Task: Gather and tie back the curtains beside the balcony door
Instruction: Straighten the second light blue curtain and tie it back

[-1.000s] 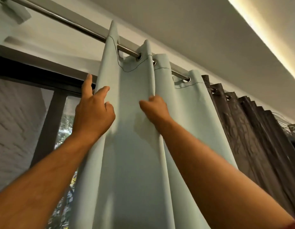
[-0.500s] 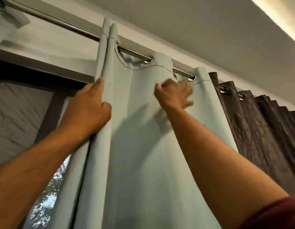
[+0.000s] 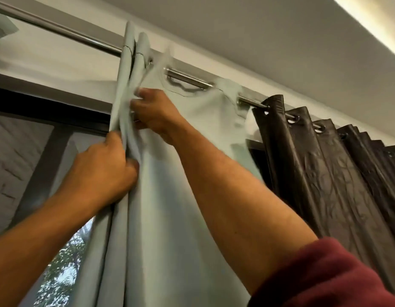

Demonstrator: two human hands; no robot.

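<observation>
Curtain, pale green, hangs from the rod. Left hand grips the bunched folds below the rod; right hand pinches another fold alongside. Gathering appears part-done: one panel near the rod remains spread, no tie visible.

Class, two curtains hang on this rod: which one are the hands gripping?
The pale green curtain; left hand and right hand grip it, not the dark brown curtain.
</observation>
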